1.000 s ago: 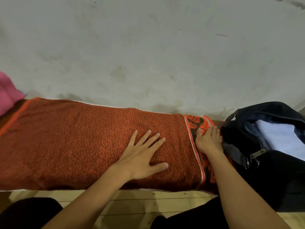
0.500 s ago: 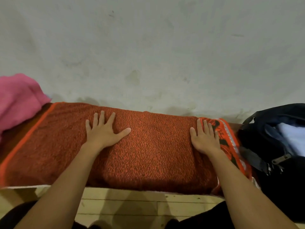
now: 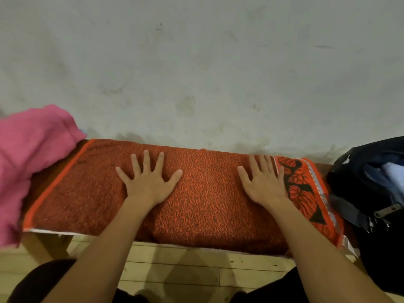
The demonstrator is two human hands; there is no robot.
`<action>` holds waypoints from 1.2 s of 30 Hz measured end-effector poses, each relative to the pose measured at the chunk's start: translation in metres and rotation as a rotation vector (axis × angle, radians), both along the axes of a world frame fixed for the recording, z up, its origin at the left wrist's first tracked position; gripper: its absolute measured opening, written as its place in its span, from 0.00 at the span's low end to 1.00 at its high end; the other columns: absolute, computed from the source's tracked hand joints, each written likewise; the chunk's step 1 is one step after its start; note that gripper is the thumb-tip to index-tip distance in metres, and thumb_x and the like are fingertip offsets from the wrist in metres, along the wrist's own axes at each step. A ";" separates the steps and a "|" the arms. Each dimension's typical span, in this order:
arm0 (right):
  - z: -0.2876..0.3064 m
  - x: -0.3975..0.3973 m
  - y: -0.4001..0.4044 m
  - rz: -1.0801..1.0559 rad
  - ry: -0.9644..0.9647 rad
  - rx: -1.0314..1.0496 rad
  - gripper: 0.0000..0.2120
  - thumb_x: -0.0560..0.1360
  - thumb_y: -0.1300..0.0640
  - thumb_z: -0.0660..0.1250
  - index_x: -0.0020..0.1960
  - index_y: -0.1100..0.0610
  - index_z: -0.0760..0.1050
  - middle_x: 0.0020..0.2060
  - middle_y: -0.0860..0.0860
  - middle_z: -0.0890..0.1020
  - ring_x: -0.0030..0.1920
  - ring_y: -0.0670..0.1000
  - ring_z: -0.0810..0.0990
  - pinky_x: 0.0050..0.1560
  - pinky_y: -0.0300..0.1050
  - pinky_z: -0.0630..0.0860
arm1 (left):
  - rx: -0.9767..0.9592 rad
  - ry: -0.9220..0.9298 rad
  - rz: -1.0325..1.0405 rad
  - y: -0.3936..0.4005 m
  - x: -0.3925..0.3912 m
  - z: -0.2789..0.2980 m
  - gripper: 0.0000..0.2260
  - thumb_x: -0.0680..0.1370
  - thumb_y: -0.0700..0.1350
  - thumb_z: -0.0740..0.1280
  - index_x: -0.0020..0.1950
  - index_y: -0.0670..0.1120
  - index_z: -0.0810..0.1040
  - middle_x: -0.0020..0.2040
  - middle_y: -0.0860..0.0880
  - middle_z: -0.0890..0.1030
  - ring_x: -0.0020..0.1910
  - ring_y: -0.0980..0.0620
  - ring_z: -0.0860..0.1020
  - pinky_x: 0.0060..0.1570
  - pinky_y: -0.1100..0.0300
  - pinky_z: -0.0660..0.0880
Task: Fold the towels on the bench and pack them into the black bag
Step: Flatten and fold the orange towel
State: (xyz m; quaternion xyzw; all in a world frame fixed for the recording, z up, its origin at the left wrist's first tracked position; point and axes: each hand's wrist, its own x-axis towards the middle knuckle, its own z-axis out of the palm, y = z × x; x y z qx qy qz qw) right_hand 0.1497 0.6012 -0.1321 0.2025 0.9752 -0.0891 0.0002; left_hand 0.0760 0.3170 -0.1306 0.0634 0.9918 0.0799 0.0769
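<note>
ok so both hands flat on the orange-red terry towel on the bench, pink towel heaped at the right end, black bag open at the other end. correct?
One slip: the head view shows the crumpled pink towel at the left end, not the right. The open black bag sits at the right end. Otherwise right: the left hand and right hand both lie flat on the orange-red terry towel on the bench.

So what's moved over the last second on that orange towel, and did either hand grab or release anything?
The left hand slid leftward across the orange-red patterned towel, fingers flat and spread, smoothing it. The right hand shifted slightly inward from the towel's printed border, still pressing flat. Nothing was gripped or released. The towel stays spread on the bench, the pink towel at the left and the open black bag at the right.
</note>
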 end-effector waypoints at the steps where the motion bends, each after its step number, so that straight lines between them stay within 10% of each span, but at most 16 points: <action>1: -0.003 0.000 -0.010 0.049 -0.012 0.007 0.34 0.80 0.33 0.44 0.81 0.45 0.44 0.81 0.49 0.44 0.80 0.50 0.39 0.76 0.62 0.36 | -0.014 0.036 0.029 -0.003 0.002 -0.001 0.40 0.71 0.78 0.41 0.79 0.60 0.40 0.80 0.48 0.39 0.78 0.42 0.34 0.67 0.30 0.31; 7: -0.012 0.001 -0.010 0.020 -0.071 0.006 0.36 0.78 0.29 0.43 0.81 0.44 0.42 0.81 0.50 0.43 0.80 0.52 0.39 0.78 0.58 0.38 | 0.037 0.014 0.313 -0.064 -0.012 -0.007 0.41 0.71 0.77 0.43 0.80 0.59 0.46 0.81 0.49 0.43 0.79 0.42 0.39 0.69 0.28 0.37; 36: 0.007 0.004 -0.038 0.173 0.046 -0.055 0.30 0.82 0.38 0.48 0.81 0.46 0.50 0.80 0.50 0.52 0.80 0.50 0.47 0.76 0.63 0.41 | 0.017 -0.035 0.195 -0.044 0.023 0.012 0.41 0.73 0.76 0.46 0.80 0.55 0.46 0.81 0.48 0.42 0.78 0.40 0.37 0.67 0.25 0.40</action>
